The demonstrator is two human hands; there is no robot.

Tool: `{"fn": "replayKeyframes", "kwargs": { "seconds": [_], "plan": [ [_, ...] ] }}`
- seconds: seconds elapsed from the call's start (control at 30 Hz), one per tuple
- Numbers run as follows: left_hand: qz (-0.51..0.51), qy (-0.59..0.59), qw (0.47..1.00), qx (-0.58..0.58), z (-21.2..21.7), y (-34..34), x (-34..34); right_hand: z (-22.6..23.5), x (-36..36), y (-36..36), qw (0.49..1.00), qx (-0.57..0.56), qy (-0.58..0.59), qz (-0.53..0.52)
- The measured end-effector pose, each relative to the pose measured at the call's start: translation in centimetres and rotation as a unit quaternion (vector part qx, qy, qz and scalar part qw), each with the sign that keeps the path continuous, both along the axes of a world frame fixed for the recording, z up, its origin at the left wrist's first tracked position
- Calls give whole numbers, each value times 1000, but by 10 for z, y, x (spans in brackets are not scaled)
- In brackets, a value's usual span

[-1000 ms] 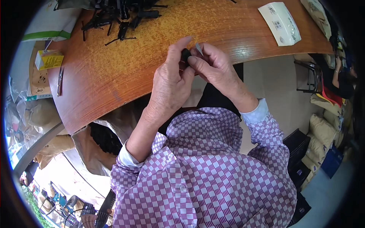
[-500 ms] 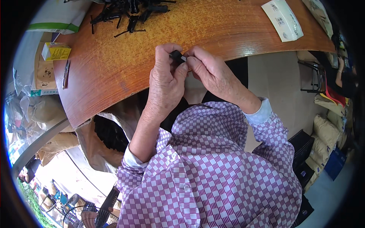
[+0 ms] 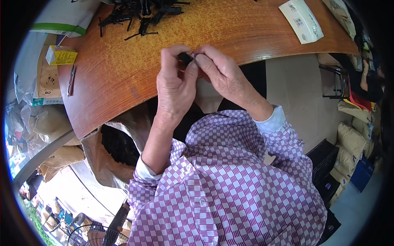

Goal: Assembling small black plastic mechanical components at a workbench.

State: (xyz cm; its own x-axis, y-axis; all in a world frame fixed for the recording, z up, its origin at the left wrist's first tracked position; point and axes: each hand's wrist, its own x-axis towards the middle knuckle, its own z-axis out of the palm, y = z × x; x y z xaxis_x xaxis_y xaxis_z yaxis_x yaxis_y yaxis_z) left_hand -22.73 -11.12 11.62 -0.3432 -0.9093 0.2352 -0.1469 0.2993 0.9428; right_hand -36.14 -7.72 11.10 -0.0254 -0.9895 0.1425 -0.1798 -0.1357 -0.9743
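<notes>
Between the thumb and fingers of my left hand (image 3: 175, 88) is a small black plastic-looking piece (image 3: 185, 58), partly covered by the fingertips. My right hand (image 3: 225, 74) is closed in a pinch at the right end of that same piece. Its thumb and index finger hide most of what they grip there. Both hands meet just above the table's near edge. Farther off on the wooden table (image 3: 197, 30) lies a heap of black parts with thin arms (image 3: 143, 18).
A white soft packet (image 3: 301, 21) lies at the far right. On the left are a slim pen-like tool (image 3: 71, 80) and a yellow-and-white box (image 3: 61, 56). Below the table edge stands an open sack (image 3: 96, 153) with black pieces inside. A person in dark clothes (image 3: 371, 88) is at the far right.
Both hands have shifted slightly left and up, the black piece with them. The right fingertips now cover the light-coloured end that showed before.
</notes>
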Motion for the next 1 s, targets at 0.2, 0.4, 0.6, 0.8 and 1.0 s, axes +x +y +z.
{"fn": "replayKeyframes", "kwargs": {
  "seconds": [0.2,0.4,0.6,0.8,1.0],
  "plan": [
    [-75,379,839,383,17,-8,11,9,-10,5,986,84,-144,-19],
    [-103,352,815,448,15,-3,10,11,-16,7,962,103,-253,24],
    [-209,259,848,413,17,1,9,17,-35,3,913,202,-329,134],
    [-244,136,916,288,15,2,8,12,-40,4,970,152,-168,85],
    [-152,-36,980,127,7,10,5,4,-32,4,995,77,-40,52]
  ]
}}
